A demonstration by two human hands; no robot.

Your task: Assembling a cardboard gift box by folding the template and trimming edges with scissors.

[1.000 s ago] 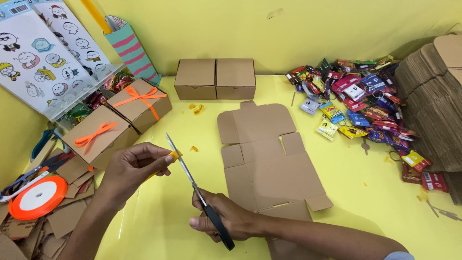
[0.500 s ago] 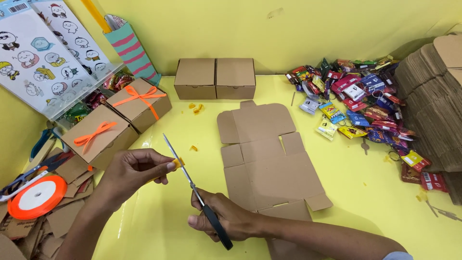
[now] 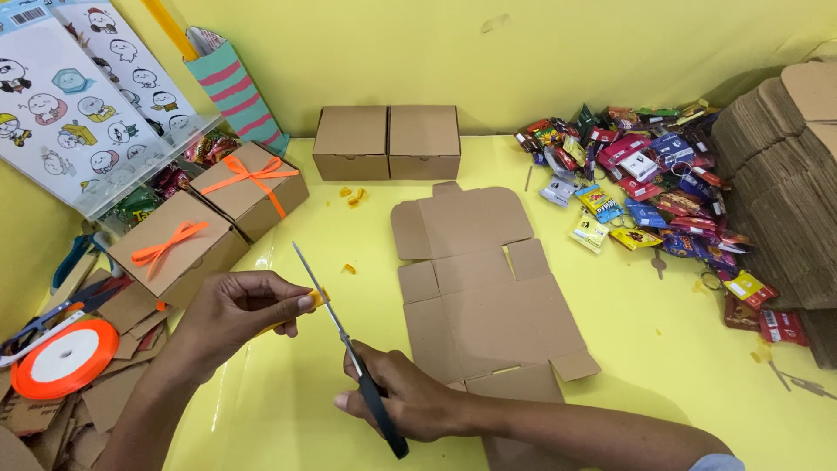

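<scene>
My right hand (image 3: 405, 401) grips black-handled scissors (image 3: 344, 344), blades pointing up and left. My left hand (image 3: 235, 310) pinches a short piece of orange ribbon (image 3: 316, 299) right against the blades. A flat unfolded cardboard box blank (image 3: 479, 279) lies just right of the hands on the yellow table. Small orange ribbon scraps (image 3: 349, 269) lie on the table beyond the scissors.
Two closed boxes tied with orange bows (image 3: 209, 218) stand at the left, two plain closed boxes (image 3: 388, 139) at the back. An orange ribbon spool (image 3: 63, 358) lies on cardboard offcuts at the lower left. A heap of wrapped sweets (image 3: 645, 183) and a stack of cardboard blanks (image 3: 785, 183) fill the right.
Both hands with the scissors have drifted slightly down and left; the ribbon piece stays pinched at the blades.
</scene>
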